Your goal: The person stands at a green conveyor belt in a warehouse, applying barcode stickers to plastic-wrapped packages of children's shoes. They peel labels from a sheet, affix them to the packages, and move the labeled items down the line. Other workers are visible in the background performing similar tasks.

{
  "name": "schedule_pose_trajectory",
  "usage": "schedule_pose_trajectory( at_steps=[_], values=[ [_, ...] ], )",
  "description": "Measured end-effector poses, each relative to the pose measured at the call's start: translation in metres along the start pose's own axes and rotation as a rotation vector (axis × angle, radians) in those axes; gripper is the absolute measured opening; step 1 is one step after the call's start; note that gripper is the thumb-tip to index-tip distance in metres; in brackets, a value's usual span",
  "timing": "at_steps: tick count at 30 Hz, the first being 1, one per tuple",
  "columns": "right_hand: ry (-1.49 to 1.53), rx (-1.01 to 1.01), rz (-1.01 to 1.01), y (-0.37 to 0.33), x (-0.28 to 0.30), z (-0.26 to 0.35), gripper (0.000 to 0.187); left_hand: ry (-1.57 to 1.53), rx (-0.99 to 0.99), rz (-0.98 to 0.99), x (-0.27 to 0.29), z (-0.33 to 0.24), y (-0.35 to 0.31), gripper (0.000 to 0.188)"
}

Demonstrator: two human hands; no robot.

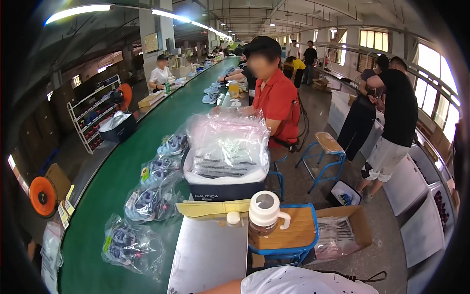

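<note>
Neither of my hands shows. A bare forearm (223, 288) and a white sleeve with dark specks (303, 281) cross the lower edge, and the hand is cut off by the frame. Nearest to that forearm is the bare metal side table (208, 259). On the green conveyor belt (88, 250) lie several pairs of shoes in clear plastic bags, the nearest bagged pair (129, 245) to the left of the table. A dark blue shoebox (225, 191) holds a stack of clear plastic bags (227, 142).
A yellow folder-like strip (215, 208) and a small round white lid (233, 217) lie on the table. Beside it, a white mug (264, 210) stands on a wooden-topped stool (289, 228). A cardboard box (362, 228) sits right. A person in red (279, 98) works ahead.
</note>
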State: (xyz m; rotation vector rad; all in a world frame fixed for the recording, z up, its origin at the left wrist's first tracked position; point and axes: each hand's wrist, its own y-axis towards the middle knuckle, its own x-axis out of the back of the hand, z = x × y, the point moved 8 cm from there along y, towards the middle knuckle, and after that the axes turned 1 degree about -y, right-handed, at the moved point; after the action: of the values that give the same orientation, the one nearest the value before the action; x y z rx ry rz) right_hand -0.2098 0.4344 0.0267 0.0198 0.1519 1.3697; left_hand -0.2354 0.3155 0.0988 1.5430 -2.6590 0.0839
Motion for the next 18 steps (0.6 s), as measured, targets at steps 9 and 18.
schedule_pose_trajectory(
  at_steps=[9, 18],
  values=[
    [-0.049, 0.005, 0.238, 0.000, -0.016, 0.009, 0.020, -0.100, 0.106, 0.090, 0.010, 0.025, -0.006, 0.045],
    [-0.111, 0.250, -0.217, -0.010, 0.005, 0.036, 0.027, 0.013, 0.155, 0.049, 0.004, 0.023, -0.011, 0.046]
  ],
)
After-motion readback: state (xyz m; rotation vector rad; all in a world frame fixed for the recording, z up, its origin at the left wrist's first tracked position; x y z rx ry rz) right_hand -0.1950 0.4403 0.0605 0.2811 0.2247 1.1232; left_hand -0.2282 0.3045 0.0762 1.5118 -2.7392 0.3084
